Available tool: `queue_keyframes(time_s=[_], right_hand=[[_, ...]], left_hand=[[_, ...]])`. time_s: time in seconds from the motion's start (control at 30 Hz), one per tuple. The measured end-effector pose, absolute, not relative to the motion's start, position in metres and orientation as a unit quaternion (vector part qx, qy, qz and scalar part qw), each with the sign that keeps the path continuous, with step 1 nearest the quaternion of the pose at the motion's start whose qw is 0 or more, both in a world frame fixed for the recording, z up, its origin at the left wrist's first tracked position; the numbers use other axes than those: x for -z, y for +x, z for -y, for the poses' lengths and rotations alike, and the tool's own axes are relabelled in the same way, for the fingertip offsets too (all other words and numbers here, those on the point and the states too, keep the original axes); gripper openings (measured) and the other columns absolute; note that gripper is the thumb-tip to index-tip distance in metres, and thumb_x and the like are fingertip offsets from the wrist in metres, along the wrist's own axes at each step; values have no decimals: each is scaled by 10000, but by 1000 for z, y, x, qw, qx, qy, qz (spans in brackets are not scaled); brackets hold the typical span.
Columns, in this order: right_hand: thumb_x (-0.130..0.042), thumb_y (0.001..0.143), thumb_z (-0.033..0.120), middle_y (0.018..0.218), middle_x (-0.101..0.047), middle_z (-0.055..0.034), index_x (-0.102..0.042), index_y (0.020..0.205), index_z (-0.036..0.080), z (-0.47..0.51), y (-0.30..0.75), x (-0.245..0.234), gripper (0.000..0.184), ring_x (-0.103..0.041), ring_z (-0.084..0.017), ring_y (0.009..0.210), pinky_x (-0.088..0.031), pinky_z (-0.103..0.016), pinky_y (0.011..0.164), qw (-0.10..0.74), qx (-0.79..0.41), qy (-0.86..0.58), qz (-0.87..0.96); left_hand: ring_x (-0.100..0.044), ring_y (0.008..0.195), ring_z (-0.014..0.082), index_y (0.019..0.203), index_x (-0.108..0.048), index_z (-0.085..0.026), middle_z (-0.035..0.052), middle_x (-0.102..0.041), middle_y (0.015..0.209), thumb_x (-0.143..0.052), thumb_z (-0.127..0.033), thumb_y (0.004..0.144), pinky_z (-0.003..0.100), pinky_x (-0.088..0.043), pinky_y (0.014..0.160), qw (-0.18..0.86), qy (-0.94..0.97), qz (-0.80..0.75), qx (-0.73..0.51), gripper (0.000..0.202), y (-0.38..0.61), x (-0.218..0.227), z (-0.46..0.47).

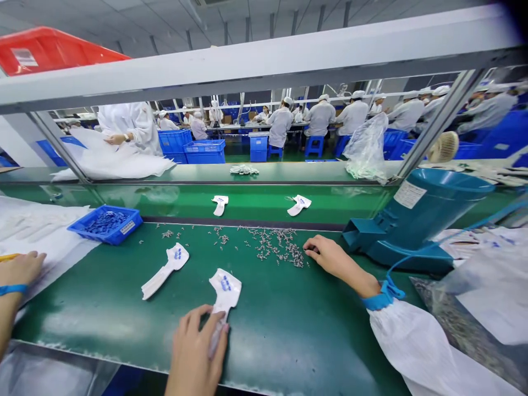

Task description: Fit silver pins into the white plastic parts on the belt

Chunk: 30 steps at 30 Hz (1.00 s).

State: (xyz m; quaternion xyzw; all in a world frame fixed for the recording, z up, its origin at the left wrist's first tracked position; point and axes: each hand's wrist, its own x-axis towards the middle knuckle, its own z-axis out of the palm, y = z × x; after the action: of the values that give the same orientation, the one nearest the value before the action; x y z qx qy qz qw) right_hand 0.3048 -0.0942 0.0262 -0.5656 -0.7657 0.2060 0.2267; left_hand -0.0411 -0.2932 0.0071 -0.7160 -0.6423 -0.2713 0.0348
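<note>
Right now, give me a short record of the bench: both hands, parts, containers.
left hand: grips white part by its handle
right hand: fingertips on screw pile
second part: loose on mat, left of the held one
tray: blue, far left, small pieces inside
belt: two more white parts beyond the mat
co-worker's hand: left edge, on white sheet

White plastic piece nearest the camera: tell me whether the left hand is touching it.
Touching. The head view shows the left hand wrapped over the narrow handle end of the white plastic piece, no gap between them.
</note>
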Motion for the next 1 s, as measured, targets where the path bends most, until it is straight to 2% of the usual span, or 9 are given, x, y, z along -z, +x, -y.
queue_keyframes(time_s=[0.1, 0.23, 0.4, 0.53, 0.63, 0.77, 0.9, 1.0], right_hand=[[-554, 861, 276, 900, -683, -87, -654, 856, 196, 94, 303, -26, 129, -641, -239, 816, -466, -343, 743, 226, -199, -569, 765], [-540, 885, 349, 860, -717, -56, -610, 888, 217, 101, 303, -28, 150, -671, -219, 814, -492, -306, 719, 232, -220, -563, 762], [-563, 884, 429, 897, -749, -53, -670, 919, 223, 121, 297, -39, 235, -690, -234, 852, -507, -323, 765, 260, -304, -548, 735], [-614, 860, 465, 935, -760, -54, -734, 890, 223, 152, 287, -56, 272, -676, -249, 875, -489, -330, 768, 249, -371, -521, 727], [-671, 826, 431, 828, -740, -41, -739, 859, 209, 180, 275, -66, 234, -649, -218, 789, -477, -296, 701, 224, -434, -509, 709], [-721, 800, 406, 738, -703, -19, -730, 827, 193, 209, 257, -71, 214, -617, -180, 717, -457, -254, 644, 197, -529, -486, 668], [-675, 851, 422, 770, -734, -33, -768, 798, 191, 220, 249, -68, 254, -629, -194, 755, -464, -266, 683, 183, -565, -459, 661], [-644, 878, 431, 844, -760, -44, -796, 854, 200, 221, 249, -66, 277, -645, -214, 813, -476, -284, 727, 185, -589, -436, 655]], left_hand=[[-589, 1031, 309, 1103, -705, -303, 107, -622, 1147, -581, -280, 894, 444, -516, 815, 7, -718, 628, 300, 245, 4, -5, 301], [-566, 1081, 322, 1157, -679, -283, 113, -619, 1182, -587, -257, 893, 467, -512, 857, -68, -734, 608, 295, 280, 51, -8, 304], [-567, 1110, 288, 1246, -615, -253, 98, -623, 1238, -529, -235, 938, 434, -517, 898, -184, -764, 557, 268, 320, 62, -27, 295], [-579, 1106, 243, 1277, -568, -264, 66, -625, 1257, -502, -200, 962, 390, -499, 942, -257, -788, 502, 247, 329, 53, -41, 290], [-592, 1041, 225, 1230, -570, -250, 58, -650, 1176, -511, -199, 971, 370, -495, 907, -272, -765, 505, 293, 271, 55, -43, 288], [-604, 896, 213, 1096, -604, -236, 40, -675, 1004, -566, -217, 957, 334, -487, 780, -256, -735, 517, 357, 145, 67, -39, 286], [-593, 794, 199, 944, -605, -217, 25, -670, 866, -571, -202, 956, 306, -453, 699, -212, -720, 527, 399, 38, 74, -35, 285], [-587, 771, 190, 934, -605, -220, 14, -670, 845, -569, -190, 957, 295, -440, 679, -195, -713, 532, 413, 52, 74, -34, 285]])
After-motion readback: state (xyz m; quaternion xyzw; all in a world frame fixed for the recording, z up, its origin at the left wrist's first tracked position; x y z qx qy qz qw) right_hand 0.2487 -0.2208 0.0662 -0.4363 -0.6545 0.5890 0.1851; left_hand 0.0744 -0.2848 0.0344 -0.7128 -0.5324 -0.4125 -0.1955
